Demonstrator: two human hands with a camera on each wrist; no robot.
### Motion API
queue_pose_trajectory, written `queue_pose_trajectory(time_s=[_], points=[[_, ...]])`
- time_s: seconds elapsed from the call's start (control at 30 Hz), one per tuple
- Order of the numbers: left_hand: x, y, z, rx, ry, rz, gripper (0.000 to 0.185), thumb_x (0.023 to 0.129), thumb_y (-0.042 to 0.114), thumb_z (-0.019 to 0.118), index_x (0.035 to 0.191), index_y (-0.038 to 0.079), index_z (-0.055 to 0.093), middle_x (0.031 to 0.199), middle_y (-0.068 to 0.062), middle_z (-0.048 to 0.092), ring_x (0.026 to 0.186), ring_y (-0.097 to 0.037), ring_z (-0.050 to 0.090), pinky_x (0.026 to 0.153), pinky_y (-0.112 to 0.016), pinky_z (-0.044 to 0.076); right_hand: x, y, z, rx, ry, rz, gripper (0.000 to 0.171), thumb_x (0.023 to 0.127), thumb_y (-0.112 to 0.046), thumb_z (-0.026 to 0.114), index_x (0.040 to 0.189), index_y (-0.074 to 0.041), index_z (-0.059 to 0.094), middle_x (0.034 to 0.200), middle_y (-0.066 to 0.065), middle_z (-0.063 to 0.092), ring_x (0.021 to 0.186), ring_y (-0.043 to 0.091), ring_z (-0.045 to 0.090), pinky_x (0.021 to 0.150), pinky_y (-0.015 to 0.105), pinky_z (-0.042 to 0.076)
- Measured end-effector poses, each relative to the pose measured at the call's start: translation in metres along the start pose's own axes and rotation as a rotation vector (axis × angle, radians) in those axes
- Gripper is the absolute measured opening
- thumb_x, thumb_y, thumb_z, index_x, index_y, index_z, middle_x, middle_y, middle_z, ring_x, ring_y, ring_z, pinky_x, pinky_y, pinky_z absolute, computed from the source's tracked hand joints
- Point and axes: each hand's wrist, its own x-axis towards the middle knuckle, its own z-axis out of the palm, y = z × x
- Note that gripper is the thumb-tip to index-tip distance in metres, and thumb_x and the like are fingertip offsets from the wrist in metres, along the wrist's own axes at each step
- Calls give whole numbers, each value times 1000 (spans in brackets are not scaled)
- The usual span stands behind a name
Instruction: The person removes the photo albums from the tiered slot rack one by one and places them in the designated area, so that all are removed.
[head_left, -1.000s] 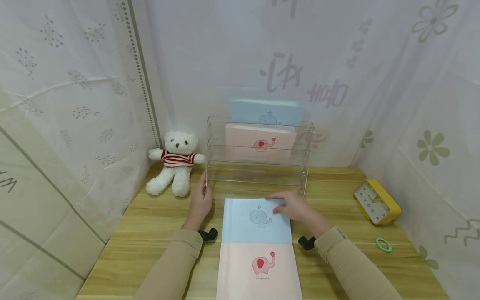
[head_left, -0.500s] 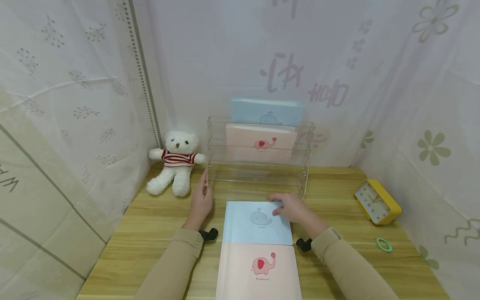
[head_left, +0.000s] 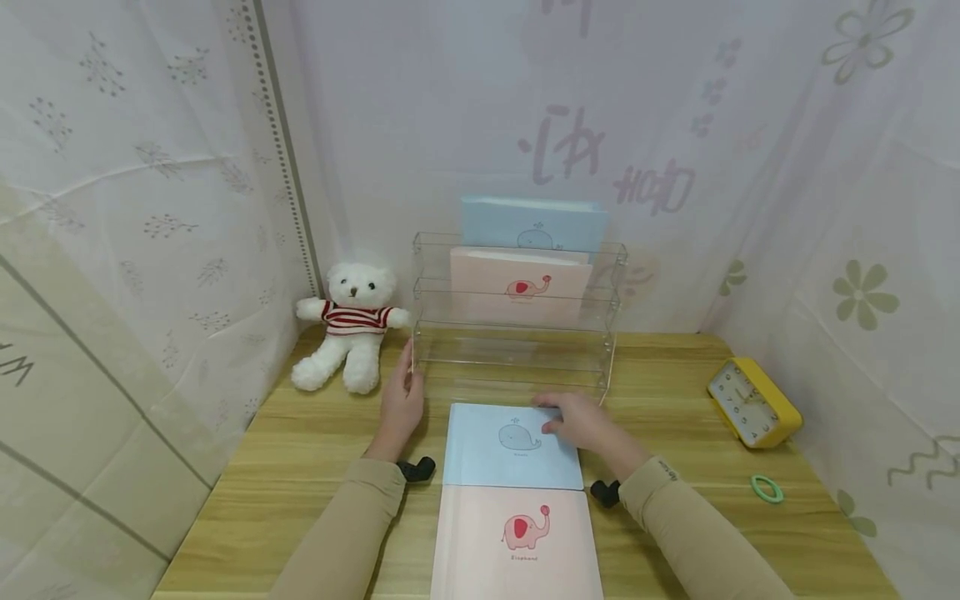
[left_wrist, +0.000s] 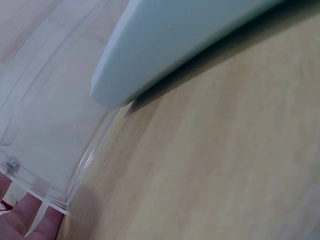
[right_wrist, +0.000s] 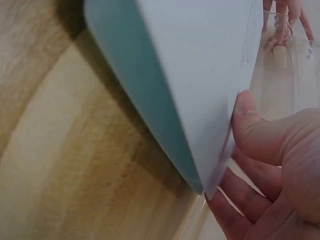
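My left hand (head_left: 401, 404) and right hand (head_left: 585, 421) are bare. Both arms wear tan long sleeves (head_left: 341, 533); small dark print marks the right cuff (head_left: 663, 473). A black wrist-camera mount (head_left: 417, 469) sits at each wrist.

The clear acrylic rack (head_left: 514, 333) stands at the far middle of the desk (head_left: 675, 392), blocking the way to the wall. The teddy bear (head_left: 348, 325) fills the far left corner. Right of the rack the desk is bare wood up to the yellow clock (head_left: 753, 404) and green ring (head_left: 767, 488). The blue whale book (head_left: 513, 446) and pink elephant book (head_left: 517, 537) cover the near middle.
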Motion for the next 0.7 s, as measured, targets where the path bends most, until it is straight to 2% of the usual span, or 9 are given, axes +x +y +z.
queue_pose_trajectory(time_s=[0.13, 0.23, 0.33, 0.47, 0.57, 0.7], points=[[-2, 2, 0, 1, -6, -8, 65, 117, 14, 46, 177, 29, 28, 181, -10, 34, 160, -41, 44, 126, -63, 46, -2, -4, 1, -40, 2, 5, 49, 97, -17, 86, 144, -20, 74, 146, 3, 75, 140, 32, 68, 118, 54, 56], [-5, 4, 0, -5, -12, -13, 64, 117, 14, 46, 177, 27, 28, 181, -11, 33, 160, -42, 43, 126, -64, 45, -3, -10, -4, -46, 52, 2, 45, 99, -19, 83, 143, -18, 75, 141, 5, 77, 133, 32, 72, 111, 54, 60], [-5, 5, 0, -8, -12, -8, 64, 117, 13, 45, 177, 28, 28, 181, -11, 33, 161, -41, 42, 127, -62, 45, -2, -12, -15, -28, 185, -68, 33, 103, -22, 80, 135, -13, 78, 129, 7, 80, 119, 31, 76, 99, 51, 65], [-4, 4, 0, -12, -6, 2, 65, 116, 12, 46, 177, 29, 28, 181, -10, 33, 162, -40, 42, 127, -61, 45, 4, -13, -35, 30, 428, -212, 20, 103, -18, 78, 119, -7, 81, 113, 9, 82, 101, 27, 77, 89, 48, 68], [-3, 4, -1, -19, -6, 6, 66, 116, 11, 46, 177, 28, 28, 181, -10, 34, 162, -40, 41, 127, -61, 45, 7, -16, -52, 100, 587, -257, 17, 102, -14, 79, 116, -3, 80, 111, 12, 80, 99, 29, 76, 89, 49, 67], [-2, 4, -2, -27, -4, 8, 66, 116, 9, 47, 176, 28, 29, 180, -10, 35, 162, -40, 41, 127, -61, 45, 13, -23, -76, 190, 725, -244, 23, 102, -12, 78, 119, 2, 76, 115, 18, 76, 107, 36, 72, 97, 54, 63]])
